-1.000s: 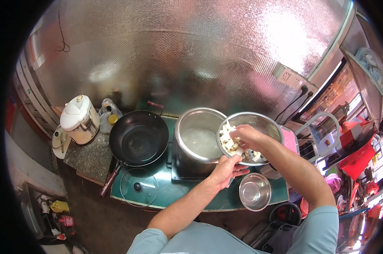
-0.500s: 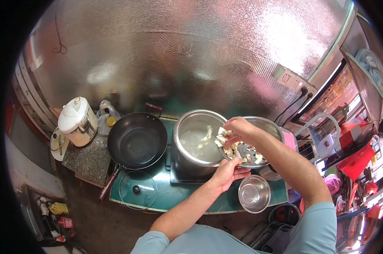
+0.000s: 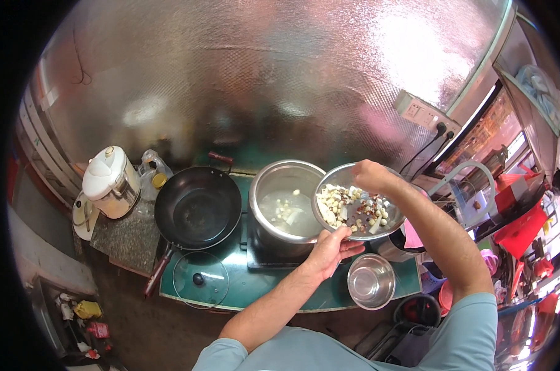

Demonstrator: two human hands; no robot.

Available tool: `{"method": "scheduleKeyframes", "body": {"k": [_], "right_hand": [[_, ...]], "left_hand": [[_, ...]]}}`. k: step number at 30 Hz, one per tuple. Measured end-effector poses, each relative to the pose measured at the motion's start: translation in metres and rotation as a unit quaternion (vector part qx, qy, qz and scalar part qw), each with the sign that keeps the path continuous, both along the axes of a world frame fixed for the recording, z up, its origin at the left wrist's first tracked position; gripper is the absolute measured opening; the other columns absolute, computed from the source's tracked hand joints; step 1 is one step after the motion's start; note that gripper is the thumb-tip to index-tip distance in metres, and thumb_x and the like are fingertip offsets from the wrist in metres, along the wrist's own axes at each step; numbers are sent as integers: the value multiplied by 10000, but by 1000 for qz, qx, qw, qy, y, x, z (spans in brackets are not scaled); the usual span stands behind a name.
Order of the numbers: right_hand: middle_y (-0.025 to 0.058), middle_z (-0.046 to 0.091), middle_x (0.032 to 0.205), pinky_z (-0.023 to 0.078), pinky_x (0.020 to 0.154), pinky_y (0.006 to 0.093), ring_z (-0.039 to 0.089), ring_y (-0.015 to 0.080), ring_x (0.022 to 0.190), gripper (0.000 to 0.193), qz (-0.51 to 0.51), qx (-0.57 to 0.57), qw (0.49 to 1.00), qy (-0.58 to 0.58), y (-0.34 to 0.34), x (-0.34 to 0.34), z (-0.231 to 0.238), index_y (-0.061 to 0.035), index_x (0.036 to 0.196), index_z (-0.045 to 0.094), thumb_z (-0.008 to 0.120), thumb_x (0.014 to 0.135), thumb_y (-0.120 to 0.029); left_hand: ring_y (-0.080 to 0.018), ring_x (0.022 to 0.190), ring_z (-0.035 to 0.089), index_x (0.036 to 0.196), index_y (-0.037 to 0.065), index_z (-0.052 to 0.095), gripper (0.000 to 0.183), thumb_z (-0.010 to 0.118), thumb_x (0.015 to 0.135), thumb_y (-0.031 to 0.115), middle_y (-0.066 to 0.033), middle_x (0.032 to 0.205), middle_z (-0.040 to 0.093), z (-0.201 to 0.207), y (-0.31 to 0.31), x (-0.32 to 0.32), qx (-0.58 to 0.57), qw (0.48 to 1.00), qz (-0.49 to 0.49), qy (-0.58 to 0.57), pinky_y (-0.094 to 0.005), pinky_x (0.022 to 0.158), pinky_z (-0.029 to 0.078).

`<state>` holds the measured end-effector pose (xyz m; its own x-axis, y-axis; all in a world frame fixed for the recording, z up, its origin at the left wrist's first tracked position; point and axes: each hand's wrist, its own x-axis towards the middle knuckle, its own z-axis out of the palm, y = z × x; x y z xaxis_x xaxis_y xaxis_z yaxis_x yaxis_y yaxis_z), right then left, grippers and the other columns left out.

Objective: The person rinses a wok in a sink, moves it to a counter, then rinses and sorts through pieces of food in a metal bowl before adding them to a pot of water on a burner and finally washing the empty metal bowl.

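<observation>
Nearest the person, one empty steel bowl point(image 3: 371, 281) and one glass lid point(image 3: 200, 279) lie on the green bench point(image 3: 261, 285), well apart. One left hand point(image 3: 331, 248) grips the near rim of one steel bowl of chopped pieces point(image 3: 358, 209), fingers curled under it; one right hand point(image 3: 371, 176) closes on its far rim. The bowl is tilted toward one steel pot point(image 3: 284, 207) on the stove, touching or just over its right rim; pale pieces already lie in the pot's liquid. Left of the pot sits one empty black wok point(image 3: 197, 208). Further left stand one white electric kettle point(image 3: 110, 181) and one plastic bottle point(image 3: 154, 170). One foil-clad wall point(image 3: 261, 80) backs everything.
</observation>
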<state>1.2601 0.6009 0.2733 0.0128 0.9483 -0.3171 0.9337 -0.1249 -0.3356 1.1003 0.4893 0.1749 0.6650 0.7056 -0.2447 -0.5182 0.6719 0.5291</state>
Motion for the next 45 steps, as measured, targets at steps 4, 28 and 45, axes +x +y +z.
{"method": "scheduleKeyframes", "body": {"k": [4,28,45], "right_hand": [[274,656,851,547,722,382,687,329,748,355,71,58,974,-209,-1,21,-30,80,985,651,496,755,-141],[165,628,871,556,643,372,643,265,762,238,-189,-180,896,360,-13,-21,-53,79,992,609,576,809,-69],[167,561,1119,538,779,400,614,268,982,435,-112,-140,887,427,0,-30,-14,47,1224,455,577,838,-110]], "left_hand": [[-273,967,630,1189,-78,459,345,449,921,138,-185,1119,581,3,-3,5,5,1000,-1,6,-438,882,538],[-263,959,620,1139,-57,467,294,465,907,123,-159,1103,556,-7,3,6,-5,1000,-8,6,-452,874,541],[-286,977,625,1131,-65,481,295,441,936,153,-174,1119,571,-7,4,8,-13,1000,-18,1,-457,888,532]]}}
